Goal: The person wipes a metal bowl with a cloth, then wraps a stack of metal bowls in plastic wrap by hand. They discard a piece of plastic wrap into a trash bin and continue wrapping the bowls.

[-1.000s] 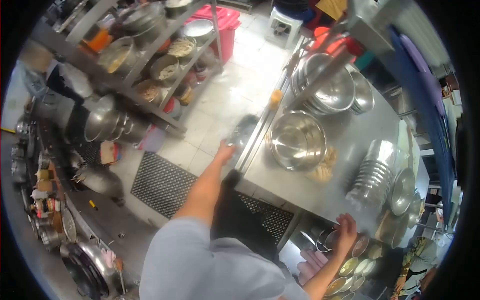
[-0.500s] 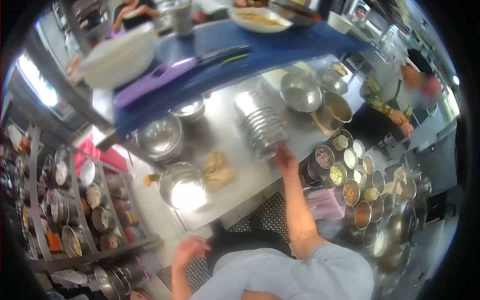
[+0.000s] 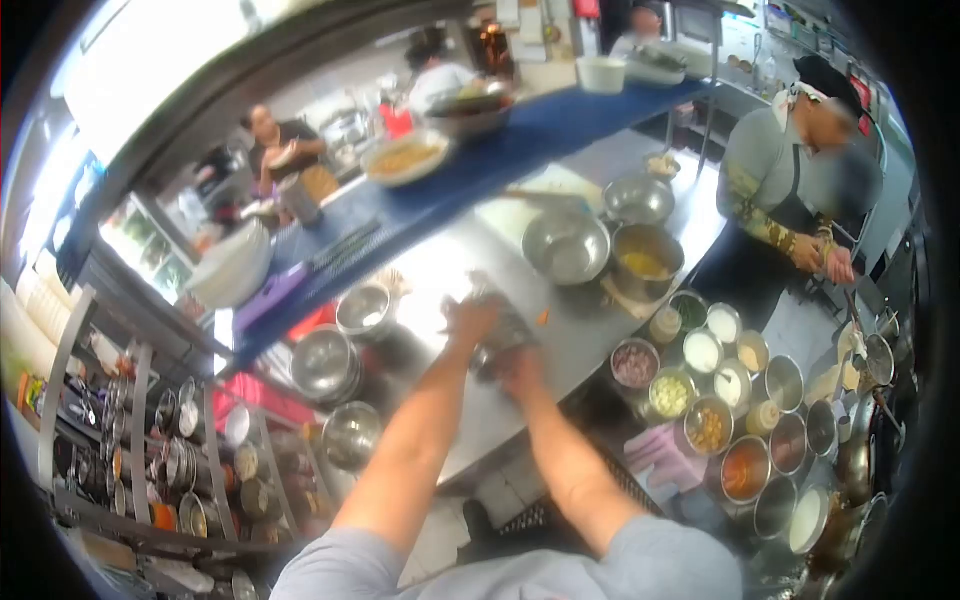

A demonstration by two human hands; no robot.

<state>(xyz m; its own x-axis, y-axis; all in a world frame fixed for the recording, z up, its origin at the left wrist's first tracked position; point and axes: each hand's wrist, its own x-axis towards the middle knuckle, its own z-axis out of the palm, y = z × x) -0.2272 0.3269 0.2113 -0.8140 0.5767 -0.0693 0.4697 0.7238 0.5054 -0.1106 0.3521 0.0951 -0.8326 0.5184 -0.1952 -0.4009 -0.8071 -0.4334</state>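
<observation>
On the steel worktop (image 3: pixel 590 335), a stack of shiny metal bowls (image 3: pixel 492 335) stands between my two hands, blurred and partly covered by them. My left hand (image 3: pixel 472 318) lies along its left and far side. Against the near right side of the stack is my right hand (image 3: pixel 520 368), fingers round the metal. A small orange scrap (image 3: pixel 542 318) lies just right of the stack.
More steel bowls (image 3: pixel 325 365) stand at the left, and larger bowls (image 3: pixel 566 246) at the back. Food containers (image 3: pixel 730 385) fill the right side. A blue shelf (image 3: pixel 500 165) crosses above the worktop. One co-worker (image 3: pixel 775 190) stands at the right, others behind the shelf.
My left hand has come up from low at the left onto the bowl stack. My right hand stays at the stack. The camera view has tilted up and shifted.
</observation>
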